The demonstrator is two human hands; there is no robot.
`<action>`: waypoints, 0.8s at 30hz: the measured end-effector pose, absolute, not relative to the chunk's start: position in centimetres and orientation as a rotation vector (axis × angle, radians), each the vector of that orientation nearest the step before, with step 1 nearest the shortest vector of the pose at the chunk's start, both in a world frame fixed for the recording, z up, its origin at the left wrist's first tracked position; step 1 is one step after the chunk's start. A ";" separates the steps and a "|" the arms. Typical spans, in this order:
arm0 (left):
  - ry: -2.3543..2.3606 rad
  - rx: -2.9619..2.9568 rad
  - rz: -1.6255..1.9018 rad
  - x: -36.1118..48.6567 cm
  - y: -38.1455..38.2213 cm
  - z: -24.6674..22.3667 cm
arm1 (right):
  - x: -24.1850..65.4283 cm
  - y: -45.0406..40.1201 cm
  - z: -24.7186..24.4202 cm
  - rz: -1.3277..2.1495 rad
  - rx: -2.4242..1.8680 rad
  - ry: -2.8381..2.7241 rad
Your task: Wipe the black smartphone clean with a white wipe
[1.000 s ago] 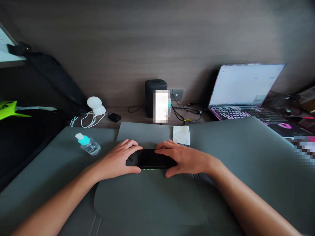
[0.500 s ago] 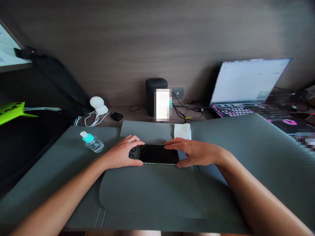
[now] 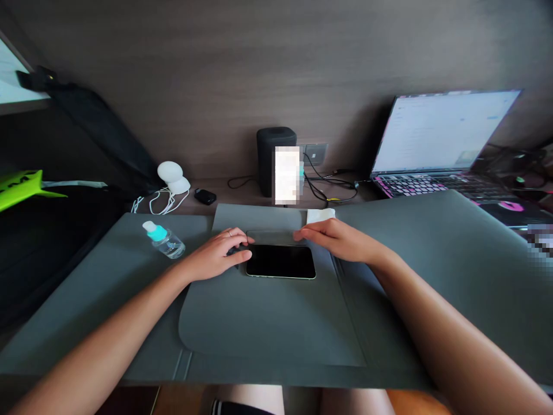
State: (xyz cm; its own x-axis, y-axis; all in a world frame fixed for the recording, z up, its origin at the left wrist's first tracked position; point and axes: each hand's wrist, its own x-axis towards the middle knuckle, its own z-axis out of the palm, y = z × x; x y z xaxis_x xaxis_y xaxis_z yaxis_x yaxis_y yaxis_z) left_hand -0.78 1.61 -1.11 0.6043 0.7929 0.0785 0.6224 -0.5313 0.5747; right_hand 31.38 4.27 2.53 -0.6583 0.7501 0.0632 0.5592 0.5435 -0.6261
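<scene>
A smartphone [image 3: 280, 261] with a dark screen lies flat and sideways on the grey desk mat [image 3: 268, 323]. Just beyond its far edge is a clear screen protector [image 3: 272, 236] with a thin dark outline. My right hand [image 3: 337, 236] pinches the protector's right end. At its left end, the fingers of my left hand [image 3: 218, 252] hold the edge, with the thumb close to the phone's far left corner. Part of a dark object shows under my left hand, mostly hidden. Behind my right hand lies a white wipe [image 3: 320, 215], partly covered.
A clear spray bottle [image 3: 168, 242] with a turquoise collar lies on the left. A black speaker [image 3: 264, 164], cables [image 3: 332, 193], a white device [image 3: 175, 177] and a small black object [image 3: 205, 196] line the back. An open laptop [image 3: 444, 135] stands at the right.
Both hands have moved off the phone's long sides. The clear protector now shows between them beyond the phone, whose whole screen is uncovered. The view has tilted slightly down.
</scene>
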 end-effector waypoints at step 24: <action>1.256 2.260 0.509 -0.8 1.7 -2.0 | 33.1 7.0 -0.3 0.187 -1.521 -2.431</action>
